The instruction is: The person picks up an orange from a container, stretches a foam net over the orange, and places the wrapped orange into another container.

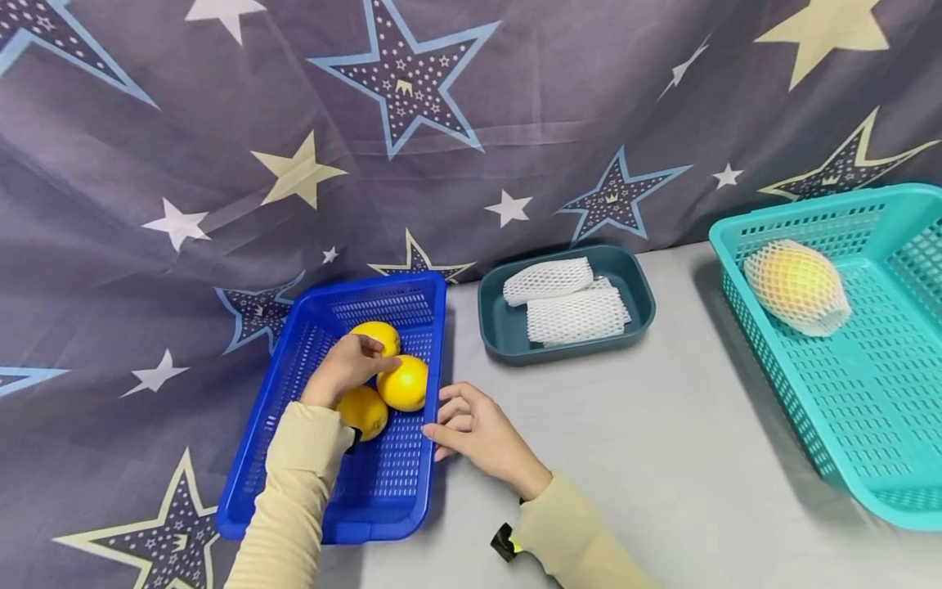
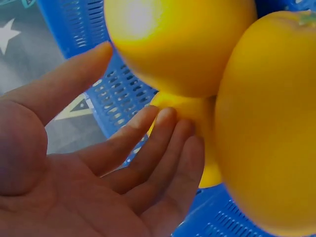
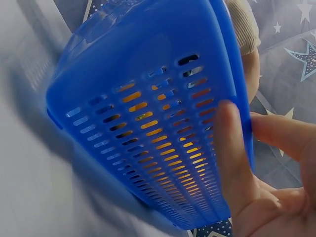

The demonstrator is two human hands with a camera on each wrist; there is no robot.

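Note:
Three yellow-orange oranges lie in a blue plastic basket (image 1: 379, 499): one at the back (image 1: 377, 330), one at the right wall (image 1: 405, 386), one nearer the front (image 1: 365, 411). Reaching in among them is my left hand (image 1: 342, 370). Its thumb tip meets the side of the upper orange (image 2: 173, 44) in the left wrist view, and the extended fingers (image 2: 148, 148) overlap the smaller-looking orange behind (image 2: 207, 163). My right hand (image 1: 486, 429) grips the basket's right rim, thumb on one side, fingers against the slotted outer wall (image 3: 123, 64).
Behind and to the right stands a dark green tray (image 1: 504, 331) with white foam net sleeves (image 1: 577, 315). A teal basket (image 1: 876, 368) on the right holds one fruit in a foam net (image 1: 795, 282). A star-patterned curtain (image 1: 456, 196) hangs behind the table.

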